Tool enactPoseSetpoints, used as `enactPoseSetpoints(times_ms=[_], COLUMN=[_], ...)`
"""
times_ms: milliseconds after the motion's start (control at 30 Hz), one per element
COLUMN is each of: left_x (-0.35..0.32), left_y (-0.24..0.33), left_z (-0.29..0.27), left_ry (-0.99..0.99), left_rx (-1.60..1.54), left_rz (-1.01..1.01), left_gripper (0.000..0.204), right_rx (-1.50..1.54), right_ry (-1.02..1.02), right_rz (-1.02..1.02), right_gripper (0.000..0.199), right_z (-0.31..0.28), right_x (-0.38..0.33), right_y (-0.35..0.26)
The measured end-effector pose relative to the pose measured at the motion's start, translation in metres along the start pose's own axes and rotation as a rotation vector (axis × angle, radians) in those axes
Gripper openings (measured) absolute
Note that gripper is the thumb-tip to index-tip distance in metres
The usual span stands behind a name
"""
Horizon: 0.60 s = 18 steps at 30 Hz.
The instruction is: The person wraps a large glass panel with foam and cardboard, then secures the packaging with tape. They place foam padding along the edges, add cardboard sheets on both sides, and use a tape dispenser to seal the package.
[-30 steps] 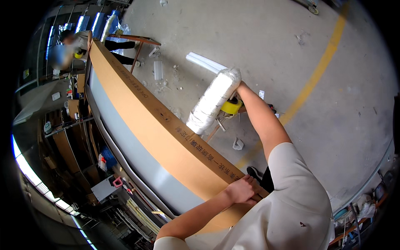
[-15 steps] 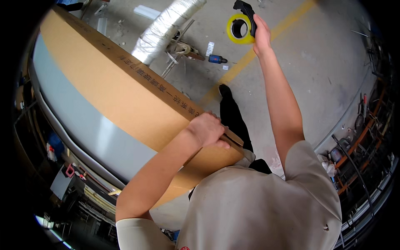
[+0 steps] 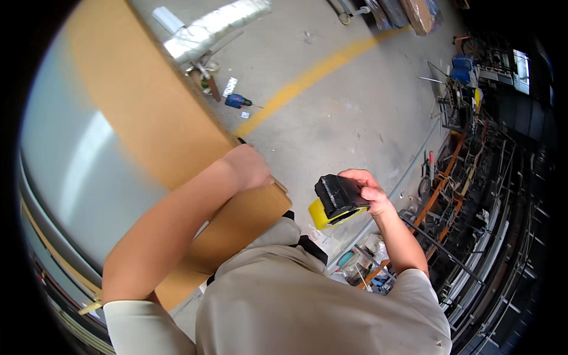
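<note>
A long cardboard box [image 3: 118, 77] runs from the upper left down to my body, with a shiny grey panel [image 3: 65, 142] along its left side. My left hand [image 3: 248, 165] grips the box's near end at its top edge, the fingers curled over and partly hidden. To the right of the box, apart from it, my right hand [image 3: 370, 189] is closed round a black tape dispenser [image 3: 340, 195]. A yellow tape roll [image 3: 319, 214] sits in the dispenser, whose toothed edge faces up.
A blue cordless drill [image 3: 236, 100] lies on the grey floor near a yellow line [image 3: 307, 80]. Beyond the box lies a foil-wrapped tube [image 3: 207, 32]. Metal racks [image 3: 455, 171] with rods and clutter line the right side.
My right hand has brought the tape dispenser back from far ahead, nearer my body and the box's end. The view has turned to the right. My left hand stays on the box.
</note>
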<state>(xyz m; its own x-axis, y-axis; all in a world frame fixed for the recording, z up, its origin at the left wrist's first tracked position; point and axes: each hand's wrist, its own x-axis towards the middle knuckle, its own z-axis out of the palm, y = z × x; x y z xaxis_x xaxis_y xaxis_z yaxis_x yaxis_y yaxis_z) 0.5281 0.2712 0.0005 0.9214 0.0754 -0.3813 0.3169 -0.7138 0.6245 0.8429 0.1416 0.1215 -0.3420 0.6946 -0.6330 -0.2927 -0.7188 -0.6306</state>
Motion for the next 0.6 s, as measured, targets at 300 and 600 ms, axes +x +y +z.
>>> enactPoseSetpoints(times_ms=[300, 600], left_x=[-0.012, -0.013], left_y=[0.001, -0.002], left_z=[-0.017, -0.018], left_ry=[-0.020, -0.100], left_rx=[-0.069, 0.016], left_rz=[-0.091, -0.033], left_gripper=[0.042, 0.024], right_rx=[-1.235, -2.176], right_ry=[-0.499, -0.357], right_rz=[-0.148, -0.236], right_gripper=[0.054, 0.045], right_z=[0.103, 0.162], right_x=[0.057, 0.080], right_y=[-0.042, 0.016])
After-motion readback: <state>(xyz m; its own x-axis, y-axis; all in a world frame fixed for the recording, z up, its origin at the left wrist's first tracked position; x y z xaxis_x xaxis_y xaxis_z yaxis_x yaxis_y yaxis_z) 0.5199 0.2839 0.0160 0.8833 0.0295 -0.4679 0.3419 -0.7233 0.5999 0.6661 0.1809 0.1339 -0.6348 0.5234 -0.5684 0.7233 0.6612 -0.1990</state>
